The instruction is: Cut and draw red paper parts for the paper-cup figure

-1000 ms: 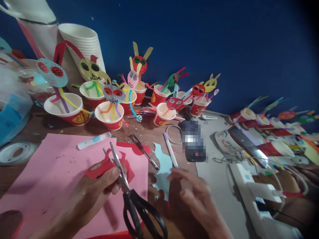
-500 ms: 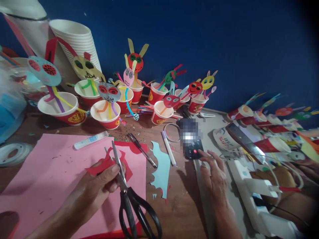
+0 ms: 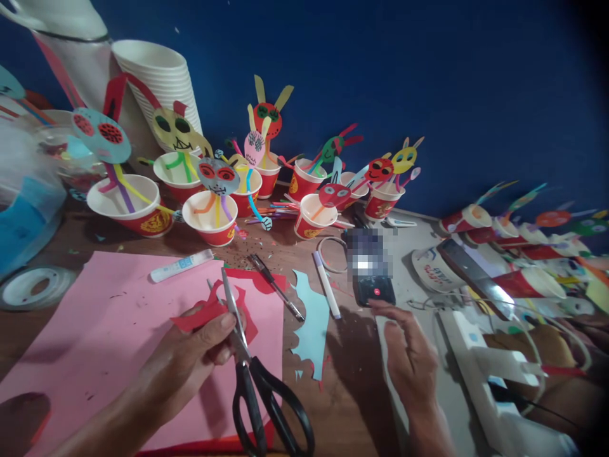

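Scissors (image 3: 243, 354) and a cut piece of red paper (image 3: 200, 318) are together at near centre-left, above a pink sheet (image 3: 118, 343). Left hand (image 3: 193, 349) pinches both, thumb pressed over the scissors near the pivot; blades slightly apart pointing far, black handles toward the near edge, no fingers in the loops. Right hand (image 3: 413, 355) is half-open, holds nothing, index finger out at the near end of a phone (image 3: 375, 292); can't tell if it touches. Pink sheet lies on a brown wood table (image 3: 340, 393), covering most of the near left. Just right of it: jagged light blue paper (image 3: 311, 317), black pen (image 3: 276, 289), pale marker (image 3: 326, 285). Glue tube (image 3: 182, 265) sits on the sheet's far edge, tape roll (image 3: 14, 293) further left. Room to move: strip of wood between blue paper and right hand. Wood meets a grey surface (image 3: 404, 251) along a border under the right hand; phone lies by that border. White power strip (image 3: 457, 336) and cables crowd the near right. Far side: red cups (image 3: 155, 223) with paper faces, white cup stack (image 3: 159, 70) behind on the left, then dark blue wall (image 3: 333, 63). More cups, blurry, far right.
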Motion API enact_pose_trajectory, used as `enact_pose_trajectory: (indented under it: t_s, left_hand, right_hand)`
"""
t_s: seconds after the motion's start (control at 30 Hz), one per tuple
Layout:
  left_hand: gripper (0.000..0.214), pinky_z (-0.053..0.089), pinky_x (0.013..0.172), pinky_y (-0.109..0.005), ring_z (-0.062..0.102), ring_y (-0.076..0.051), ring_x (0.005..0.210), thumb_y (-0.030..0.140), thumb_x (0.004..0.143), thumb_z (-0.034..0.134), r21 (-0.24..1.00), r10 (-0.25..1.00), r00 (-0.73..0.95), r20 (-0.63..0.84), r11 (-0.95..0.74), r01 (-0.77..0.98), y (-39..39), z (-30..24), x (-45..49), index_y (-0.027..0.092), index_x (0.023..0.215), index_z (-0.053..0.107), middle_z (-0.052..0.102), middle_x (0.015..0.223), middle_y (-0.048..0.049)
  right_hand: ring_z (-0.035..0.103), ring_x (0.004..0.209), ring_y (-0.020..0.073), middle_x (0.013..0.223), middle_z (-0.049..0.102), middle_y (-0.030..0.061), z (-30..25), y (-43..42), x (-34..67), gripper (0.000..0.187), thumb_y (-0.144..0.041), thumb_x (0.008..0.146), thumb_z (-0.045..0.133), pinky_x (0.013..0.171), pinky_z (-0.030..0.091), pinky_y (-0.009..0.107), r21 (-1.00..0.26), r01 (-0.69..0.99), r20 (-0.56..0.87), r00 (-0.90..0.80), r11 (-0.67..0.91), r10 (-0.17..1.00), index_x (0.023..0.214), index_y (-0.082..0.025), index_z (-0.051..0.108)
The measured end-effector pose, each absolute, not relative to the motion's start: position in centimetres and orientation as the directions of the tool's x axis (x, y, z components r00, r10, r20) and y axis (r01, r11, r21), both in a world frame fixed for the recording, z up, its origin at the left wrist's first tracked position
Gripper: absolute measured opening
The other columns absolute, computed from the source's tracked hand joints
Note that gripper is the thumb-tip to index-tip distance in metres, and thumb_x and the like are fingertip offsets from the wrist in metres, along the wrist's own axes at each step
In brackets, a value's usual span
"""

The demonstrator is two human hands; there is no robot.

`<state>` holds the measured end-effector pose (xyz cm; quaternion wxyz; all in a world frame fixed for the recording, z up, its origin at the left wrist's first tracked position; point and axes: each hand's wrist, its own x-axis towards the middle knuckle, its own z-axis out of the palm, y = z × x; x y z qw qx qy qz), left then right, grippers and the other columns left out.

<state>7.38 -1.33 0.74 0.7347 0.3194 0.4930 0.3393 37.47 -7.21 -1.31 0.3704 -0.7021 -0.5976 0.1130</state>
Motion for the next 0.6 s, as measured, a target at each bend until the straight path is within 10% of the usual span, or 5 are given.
enact_pose_trajectory:
  t_s: [0.2,0.6]
  left_hand:
    - [0.033,0.041,0.054,-0.025,0.046,-0.013,0.055,0.046,0.064,0.068,0.817,0.826,0.2,-0.527,0.557,-0.147,-1.9,1.0,7.5,0.019,0.051,0.054,0.05,0.054,0.0019]
    - [0.034,0.039,0.046,-0.022,0.047,-0.01,0.047,0.04,0.073,0.061,0.847,0.807,0.379,-0.453,0.522,-0.101,-1.6,2.1,6.9,0.016,0.052,0.05,0.049,0.05,0.0021]
  right_hand:
    - [0.056,0.062,0.0107,0.068,0.06,0.0,0.4,-8.2,29.3,0.029,-0.043,0.089,0.049,0.06,0.044,0.023,-0.913,-0.049,-0.375,-0.29,-0.405,0.88,0.086,-0.017,0.061]
    - [0.062,0.068,0.0138,0.076,0.063,0.0033,-0.1,-6.8,24.0,0.052,-0.042,0.07,0.073,0.07,0.046,0.029,-0.645,-0.359,-0.243,-0.741,-0.675,0.626,0.11,-0.018,0.051]
